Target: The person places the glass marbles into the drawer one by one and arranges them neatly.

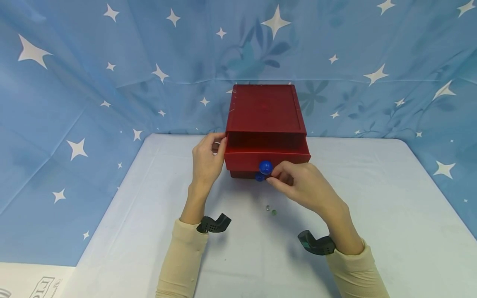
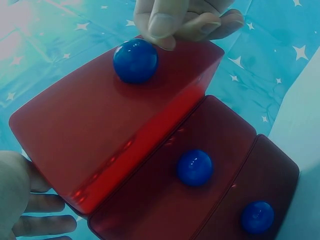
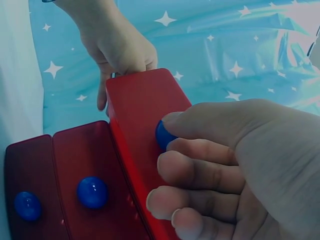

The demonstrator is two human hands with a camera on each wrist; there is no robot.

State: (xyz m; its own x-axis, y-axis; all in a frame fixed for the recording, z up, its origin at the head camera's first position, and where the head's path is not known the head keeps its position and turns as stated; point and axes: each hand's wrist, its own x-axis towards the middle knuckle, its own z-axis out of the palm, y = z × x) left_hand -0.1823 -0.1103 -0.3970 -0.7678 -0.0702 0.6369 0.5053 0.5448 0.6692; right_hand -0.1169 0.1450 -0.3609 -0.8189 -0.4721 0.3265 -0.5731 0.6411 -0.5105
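Observation:
A red drawer cabinet (image 1: 264, 107) stands at the far side of the table, its top drawer (image 1: 242, 159) pulled partly out. My right hand (image 1: 307, 184) has its thumb and index finger at the round blue knob (image 1: 266, 167) on that drawer, pinching its side; the other fingers are loosely bent in the right wrist view. My left hand (image 1: 208, 159) touches the left side of the cabinet near the drawer's edge. Its lower fingers (image 2: 45, 225) look straight in the left wrist view. The drawer's inside appears dark, and its floor is hidden.
Two lower drawers, each with a blue knob (image 2: 195, 167), are closed. A small clear bead (image 1: 268, 207) and a green bead (image 1: 274, 212) lie on the white tabletop (image 1: 372, 198) before the cabinet. A blue star-patterned curtain (image 1: 149, 62) hangs behind.

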